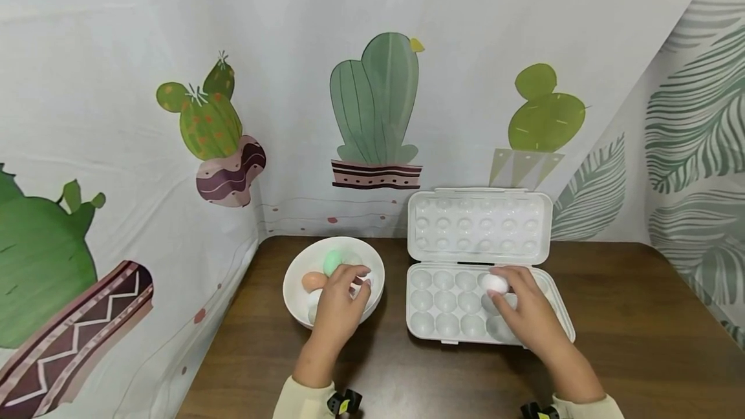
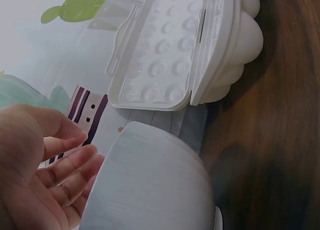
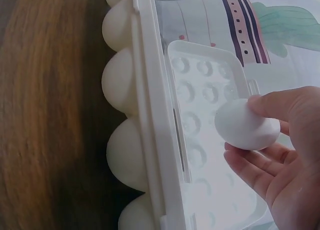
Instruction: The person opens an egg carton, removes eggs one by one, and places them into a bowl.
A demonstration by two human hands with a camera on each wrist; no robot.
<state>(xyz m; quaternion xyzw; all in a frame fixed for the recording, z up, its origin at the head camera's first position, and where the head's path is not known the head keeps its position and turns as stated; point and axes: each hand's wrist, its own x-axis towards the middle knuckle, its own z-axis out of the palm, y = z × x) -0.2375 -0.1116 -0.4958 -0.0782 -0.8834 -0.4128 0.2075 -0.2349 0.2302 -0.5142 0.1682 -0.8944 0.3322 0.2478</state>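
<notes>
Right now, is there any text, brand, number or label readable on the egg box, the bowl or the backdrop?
None: no view shows any readable text.
Egg box: plain white plastic, no label.
Bowl: plain white.
Backdrop: cactus and leaf drawings only, no words.

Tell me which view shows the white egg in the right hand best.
The right wrist view: the white egg fills the frame, pinched by the right hand over the open egg tray. The head view shows it small above the tray. The left wrist view misses it.
</notes>
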